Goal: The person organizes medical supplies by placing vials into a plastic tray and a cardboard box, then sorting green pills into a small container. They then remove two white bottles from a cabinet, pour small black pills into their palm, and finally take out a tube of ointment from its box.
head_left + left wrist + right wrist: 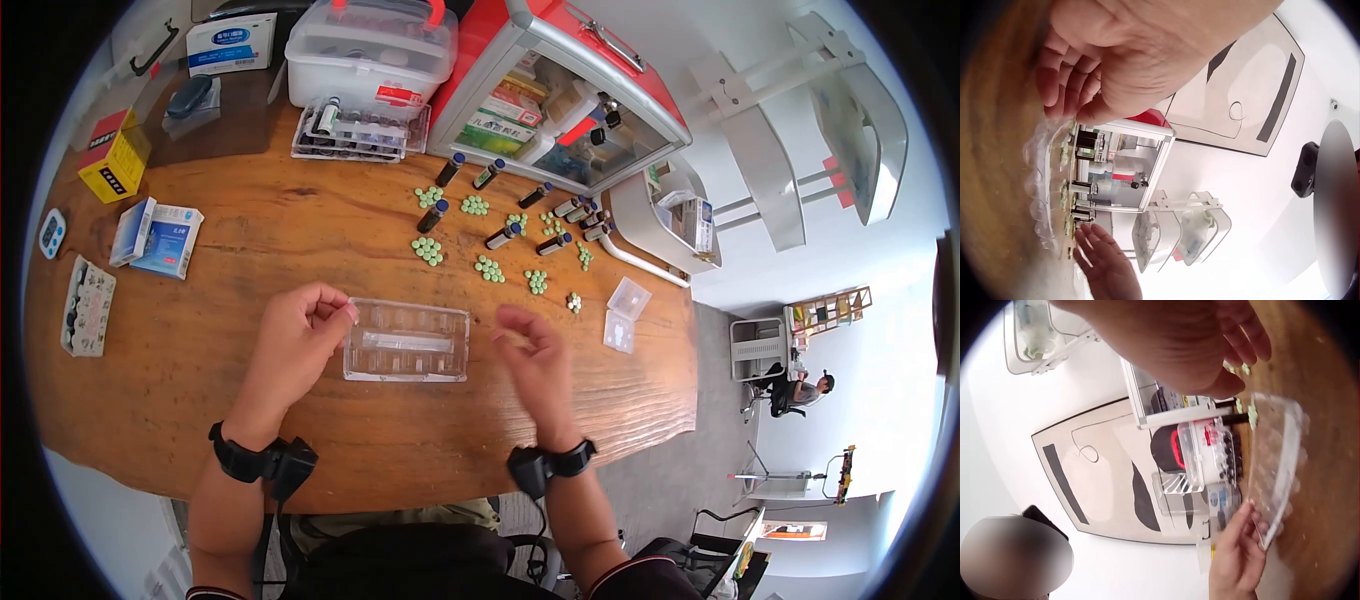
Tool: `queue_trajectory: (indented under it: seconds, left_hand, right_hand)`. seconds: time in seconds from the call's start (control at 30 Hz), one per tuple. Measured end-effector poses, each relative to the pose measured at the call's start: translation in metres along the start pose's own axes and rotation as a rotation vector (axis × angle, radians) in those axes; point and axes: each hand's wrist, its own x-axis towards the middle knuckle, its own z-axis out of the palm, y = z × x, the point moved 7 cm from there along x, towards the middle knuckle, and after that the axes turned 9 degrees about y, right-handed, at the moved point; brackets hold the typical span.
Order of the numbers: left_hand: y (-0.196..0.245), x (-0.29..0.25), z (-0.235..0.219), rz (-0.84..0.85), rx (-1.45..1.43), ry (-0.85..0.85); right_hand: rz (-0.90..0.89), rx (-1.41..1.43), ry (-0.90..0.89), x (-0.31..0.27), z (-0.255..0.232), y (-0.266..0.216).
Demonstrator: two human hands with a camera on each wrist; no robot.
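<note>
Tray [407, 343] of clear compartmented plastic, seen from above at the desk [200, 380]; clock positions are read from its centre in the head view. At 9 o'clock, the left hand [300, 330] pinches the tray's 10 o'clock corner between thumb and fingers. At 3 o'clock, just beside the tray but apart from it, the right hand [537, 365] is free of any object, its fingers loosely bent. Piles of round green tablets [428, 250] spread from 12 to between 2 and 3 o'clock, with dark-capped vials [487, 175] standing or lying among them. An opened clear hinged case [632, 292] lies farther out at 3 o'clock; blue-and-white cartons [165, 242] lie at 10. A red-edged cabinet [640, 85] stands at 1 o'clock, and a white lidded box [370, 65] at 12.
</note>
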Motion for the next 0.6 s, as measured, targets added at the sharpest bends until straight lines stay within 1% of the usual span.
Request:
queue_trajectory:
  seconds: [0.03, 0.1, 0.13, 0.17, 0.2, 0.23, 0.27, 0.33, 0.47, 0.53, 0.6]
  left_hand:
    - [-0.004, 0.002, 0.002, 0.001, -0.007, -0.001]
    - [-0.01, 0.002, 0.003, 0.092, 0.109, 0.046]
    - [-0.009, 0.001, 0.005, 0.089, 0.103, 0.048]
    - [-0.002, -0.001, 0.005, 0.12, 0.165, 0.083]
    - [0.002, -0.003, 0.005, 0.151, 0.229, 0.116]
    - [-0.001, -0.002, 0.005, 0.147, 0.228, 0.114]
    - [-0.004, -0.001, 0.005, 0.153, 0.219, 0.108]
    - [-0.004, 0.001, 0.004, 0.158, 0.209, 0.104]
    - [-0.003, 0.002, 0.003, 0.132, 0.193, 0.091]
    - [-0.003, 0.003, 0.003, 0.135, 0.192, 0.089]
    - [-0.005, 0.003, 0.004, 0.116, 0.185, 0.072]
  right_hand:
    - [-0.047, -0.02, 0.069, 0.018, -0.016, 0.0]
    - [-0.082, -0.067, 0.141, 0.065, -0.052, 0.01]
    - [-0.09, -0.099, 0.194, 0.089, -0.07, 0.013]
    - [-0.096, -0.13, 0.248, 0.114, -0.087, 0.015]
    - [-0.17, -0.284, 0.32, 0.137, -0.102, 0.013]
    - [-0.244, -0.437, 0.392, 0.156, -0.114, 0.011]
    - [-0.242, -0.439, 0.39, 0.171, -0.119, 0.015]
    - [-0.397, -0.705, 0.439, 0.193, -0.125, 0.012]
    - [-0.412, -0.802, 0.396, 0.228, -0.13, 0.04]
    - [-0.226, -0.679, 0.291, 0.242, -0.132, 0.061]
    - [-0.231, -0.663, 0.299, 0.243, -0.134, 0.061]
